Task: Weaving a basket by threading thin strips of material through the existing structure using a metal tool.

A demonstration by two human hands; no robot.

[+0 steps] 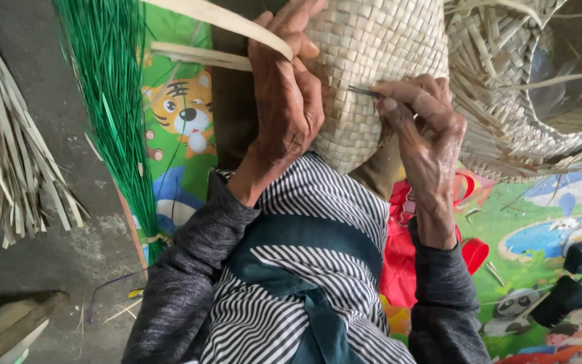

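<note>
A pale woven basket (372, 61) rested against the person's lap, between both hands. The left hand (284, 101) clasped its side, gripping a flat leaf strip (237, 20); the right hand (426, 128) pinched a thin metal needle (364, 91) poked into the weave.

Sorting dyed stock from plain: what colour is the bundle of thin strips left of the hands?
Bright green bundle, clearest in the head view.
</note>
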